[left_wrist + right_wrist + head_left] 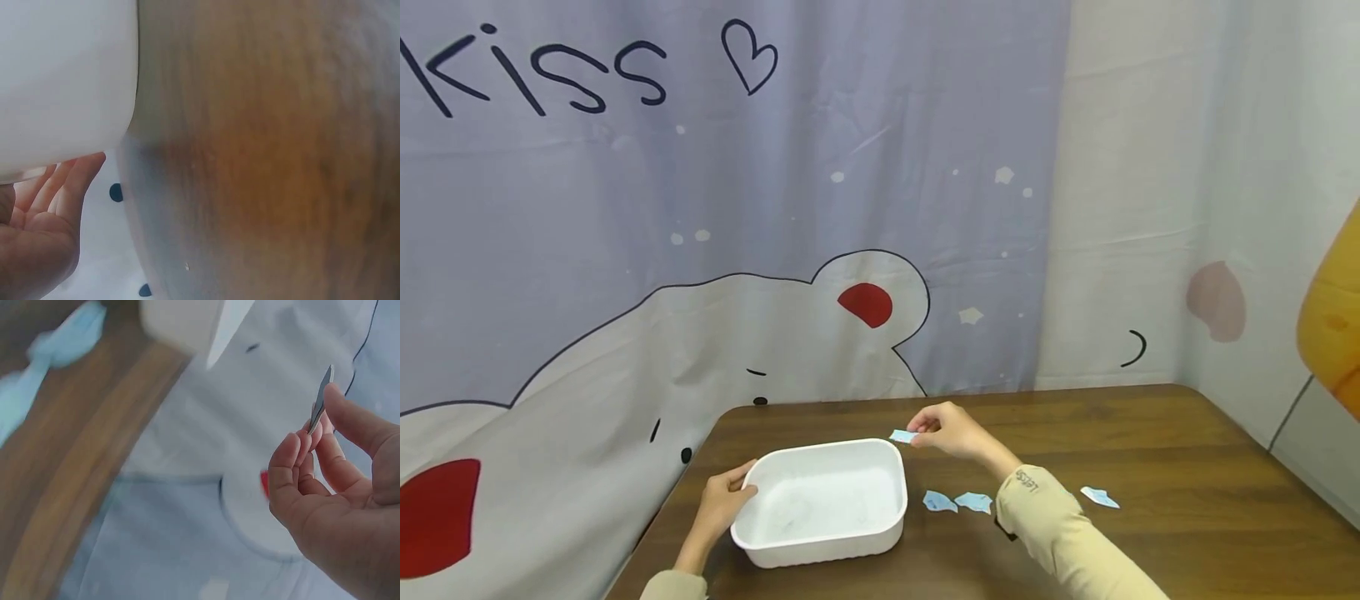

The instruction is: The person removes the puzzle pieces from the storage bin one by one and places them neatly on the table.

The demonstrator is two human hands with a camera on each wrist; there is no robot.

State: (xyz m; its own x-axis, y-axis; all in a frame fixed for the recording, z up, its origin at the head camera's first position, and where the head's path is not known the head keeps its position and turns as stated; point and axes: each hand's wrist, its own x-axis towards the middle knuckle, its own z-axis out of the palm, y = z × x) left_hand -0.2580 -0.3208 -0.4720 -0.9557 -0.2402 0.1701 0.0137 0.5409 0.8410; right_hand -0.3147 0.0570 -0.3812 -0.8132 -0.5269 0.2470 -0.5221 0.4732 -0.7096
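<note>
A white rectangular plastic basin (820,546) stands on the wooden table, its inside bare apart from faint marks. My left hand (721,502) grips its left end, thumb over the rim and fingers along the outer wall; the left wrist view shows those fingers (75,187) against the basin wall. Just beyond the basin's far right corner, my right hand (951,429) pinches a torn scrap of light blue paper (901,436) between thumb and fingertips. The right wrist view shows this scrap (321,400) edge-on, held above the table.
Two more light blue paper scraps (940,502) lie right of the basin, close together. Another paper scrap (1100,497) lies farther right, beyond my right sleeve (1052,525). A printed curtain (850,167) hangs behind the wooden table (1150,450).
</note>
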